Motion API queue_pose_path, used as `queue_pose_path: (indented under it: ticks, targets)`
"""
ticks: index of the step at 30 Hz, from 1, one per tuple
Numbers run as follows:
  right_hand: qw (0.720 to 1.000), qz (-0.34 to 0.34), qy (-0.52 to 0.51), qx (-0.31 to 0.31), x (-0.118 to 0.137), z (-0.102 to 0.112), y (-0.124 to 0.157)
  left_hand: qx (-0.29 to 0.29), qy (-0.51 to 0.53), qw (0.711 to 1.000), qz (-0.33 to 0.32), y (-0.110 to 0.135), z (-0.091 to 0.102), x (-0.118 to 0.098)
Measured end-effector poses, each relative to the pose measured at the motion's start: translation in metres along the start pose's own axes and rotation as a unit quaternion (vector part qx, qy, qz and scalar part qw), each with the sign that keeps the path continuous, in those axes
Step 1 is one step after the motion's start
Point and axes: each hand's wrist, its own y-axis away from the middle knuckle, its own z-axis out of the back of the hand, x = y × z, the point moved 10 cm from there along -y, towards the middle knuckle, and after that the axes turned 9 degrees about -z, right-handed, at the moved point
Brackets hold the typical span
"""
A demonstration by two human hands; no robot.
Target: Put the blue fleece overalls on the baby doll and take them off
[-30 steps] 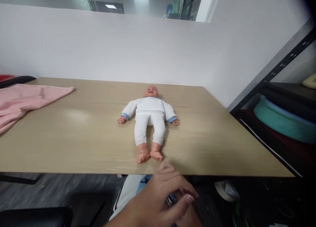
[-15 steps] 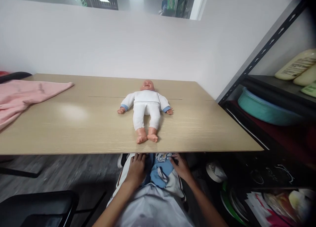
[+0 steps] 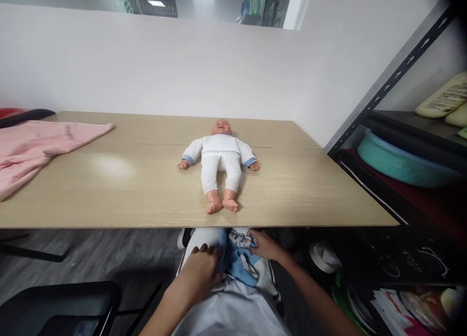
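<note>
A baby doll (image 3: 220, 165) in a white suit with blue cuffs lies face up on the wooden table (image 3: 120, 190), feet toward me. Below the table's front edge, on my lap, lies a small blue and white garment (image 3: 239, 263). My left hand (image 3: 200, 271) grips its left side with the fingers curled into the cloth. My right hand (image 3: 263, 245) pinches its upper right edge.
A pink cloth (image 3: 40, 143) lies at the table's left end. A black metal shelf (image 3: 401, 117) on the right holds a teal basin (image 3: 401, 163) and bottles. A black chair seat (image 3: 58, 309) is at the lower left. Clutter lies on the floor at the right.
One second ago my hands were clasped together close to the camera. They then spread onto the garment on my lap, and now both have closed on its edges.
</note>
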Motion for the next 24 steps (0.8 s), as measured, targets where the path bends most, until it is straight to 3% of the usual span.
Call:
queue_pose_path:
  ticks: [3,7,10,13,16,19,21,24]
  targets:
    - [0.999,0.039,0.009,0.023,0.034,0.006,0.017,0.019,-0.007,0.999,-0.029,0.003,0.022,-0.014]
    - [0.99,0.115,-0.009,0.076,0.102,0.027,0.066,0.01,0.144,0.984,-0.101,0.022,0.061,-0.028]
    - [0.982,0.148,-0.031,0.115,0.156,0.064,0.103,0.014,0.165,0.977,-0.132,0.034,0.089,-0.045]
    - [0.968,0.217,-0.042,0.118,0.209,0.113,0.126,-0.005,0.162,0.964,-0.211,0.029,0.122,-0.084]
    - [0.959,0.272,-0.021,0.072,0.249,0.158,0.127,-0.006,0.207,0.93,-0.304,0.008,0.151,-0.121]
    - [0.956,0.29,0.037,-0.003,0.271,0.194,0.109,0.032,0.282,0.889,-0.36,-0.017,0.173,-0.136]
    - [0.954,0.281,0.092,-0.039,0.276,0.211,0.09,0.042,0.297,0.884,-0.359,-0.034,0.186,-0.133]
    - [0.947,0.294,0.116,-0.056,0.278,0.231,0.066,0.014,0.237,0.903,-0.359,-0.051,0.211,-0.129]
